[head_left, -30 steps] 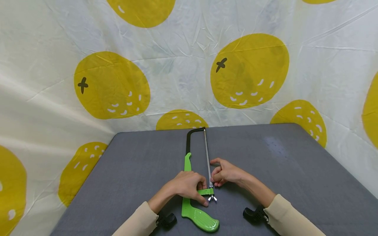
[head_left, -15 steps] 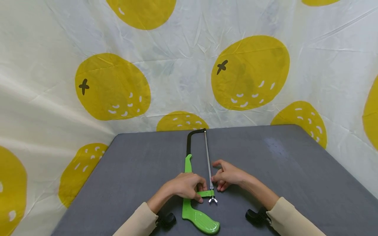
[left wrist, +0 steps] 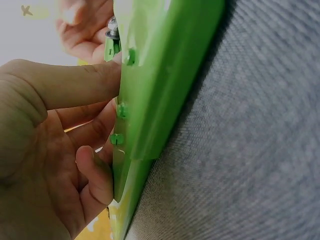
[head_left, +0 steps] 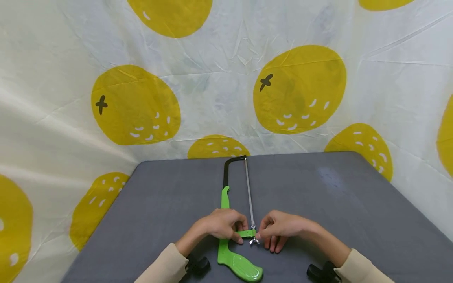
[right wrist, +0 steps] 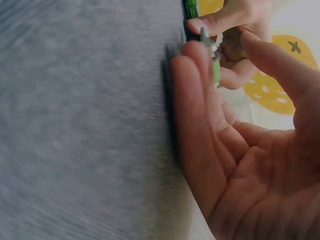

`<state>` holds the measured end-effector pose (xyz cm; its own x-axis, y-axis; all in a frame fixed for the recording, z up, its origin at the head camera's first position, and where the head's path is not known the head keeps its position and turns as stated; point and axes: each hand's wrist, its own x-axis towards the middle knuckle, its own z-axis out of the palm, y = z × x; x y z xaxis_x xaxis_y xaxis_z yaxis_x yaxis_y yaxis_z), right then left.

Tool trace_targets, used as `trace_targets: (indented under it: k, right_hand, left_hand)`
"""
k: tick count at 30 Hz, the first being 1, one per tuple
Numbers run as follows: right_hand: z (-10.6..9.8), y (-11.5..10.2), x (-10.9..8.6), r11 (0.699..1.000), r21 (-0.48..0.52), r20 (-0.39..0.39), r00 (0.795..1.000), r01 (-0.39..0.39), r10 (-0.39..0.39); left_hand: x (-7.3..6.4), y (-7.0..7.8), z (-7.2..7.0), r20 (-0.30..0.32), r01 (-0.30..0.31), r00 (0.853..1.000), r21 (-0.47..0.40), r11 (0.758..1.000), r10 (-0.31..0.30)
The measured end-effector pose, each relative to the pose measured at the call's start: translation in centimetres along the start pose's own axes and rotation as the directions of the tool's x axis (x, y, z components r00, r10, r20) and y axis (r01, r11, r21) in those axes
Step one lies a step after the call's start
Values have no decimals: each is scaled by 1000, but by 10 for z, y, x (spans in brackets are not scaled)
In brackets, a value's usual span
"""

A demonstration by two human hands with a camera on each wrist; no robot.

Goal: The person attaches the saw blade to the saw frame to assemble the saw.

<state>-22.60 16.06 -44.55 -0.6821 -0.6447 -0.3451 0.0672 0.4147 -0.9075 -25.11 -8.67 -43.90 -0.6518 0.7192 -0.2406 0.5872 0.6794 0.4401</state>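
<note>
A green-handled hacksaw point(head_left: 241, 264) lies on the grey table, its black front frame point(head_left: 225, 173) pointing away from me. The silver blade point(head_left: 249, 192) runs along its right side down to a green cross-arm point(head_left: 245, 234) and a wing nut point(head_left: 254, 241). My left hand point(head_left: 224, 223) holds the saw at the cross-arm, and the left wrist view shows its thumb point(left wrist: 85, 85) against the green frame point(left wrist: 155, 90). Right beside the wing nut is my right hand point(head_left: 284, 227), thumb tip close to it. In the right wrist view its fingers point(right wrist: 195, 110) are fairly straight, with a gap to the thumb.
The grey table point(head_left: 170, 196) reaches back to a white curtain point(head_left: 216, 98) printed with large yellow fruit. Black straps with small devices point(head_left: 199, 266) sit at both wrists, below the beige sleeves point(head_left: 164, 263).
My right hand has come away from the blade's near end and moved toward me, down to the wing nut. My left hand stays on the cross-arm, its thumb drawn in slightly.
</note>
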Motion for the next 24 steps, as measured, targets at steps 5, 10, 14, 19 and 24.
trace_targets:
  k: [5, 10, 14, 19, 24]
  right_hand:
    - [3, 4, 5, 999, 22, 51, 998, 28, -29]
    - [-1, 9, 6, 997, 70, 112, 992, 44, -52]
    - [-5, 16, 5, 992, 112, 125, 989, 60, -74]
    - [-10, 24, 3, 991, 123, 115, 991, 54, -68]
    - [-12, 24, 3, 993, 113, 123, 992, 21, -35]
  left_hand:
    - [-2, -3, 0, -7, 1, 1000, -5, 1000, -1]
    - [3, -3, 0, -10, 3, 1000, -11, 1000, -3]
    - [8, -1, 0, -5, -7, 1000, 4, 1000, 7]
    - [12, 3, 0, 3, -13, 1000, 16, 1000, 13]
    - [15, 4, 2, 4, -16, 1000, 12, 1000, 15]
